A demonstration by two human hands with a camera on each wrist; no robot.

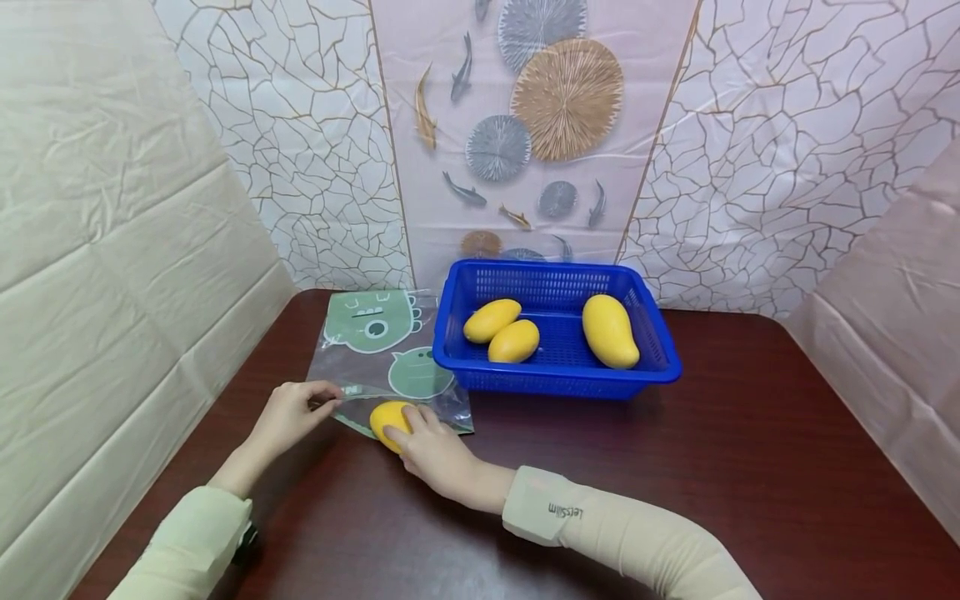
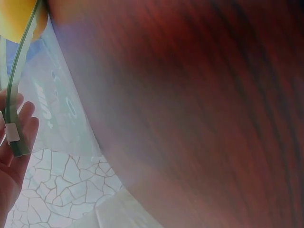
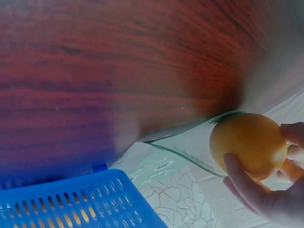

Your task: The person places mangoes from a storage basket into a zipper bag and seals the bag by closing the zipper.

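A clear zip bag printed with green cartoon shapes lies on the table, its mouth parted toward the person. My left hand pinches the left end of the bag's mouth, by the white slider on the green zip strip. In my right hand is a yellow mango, gripped between thumb and fingers. In the right wrist view the mango sits right at the bag's parted opening, overlapping its green edge.
A blue plastic basket stands right of the bag, overlapping its edge. Inside it lie two smaller mangoes on the left and a larger mango on the right. The dark red wooden table meets patterned cloth walls behind.
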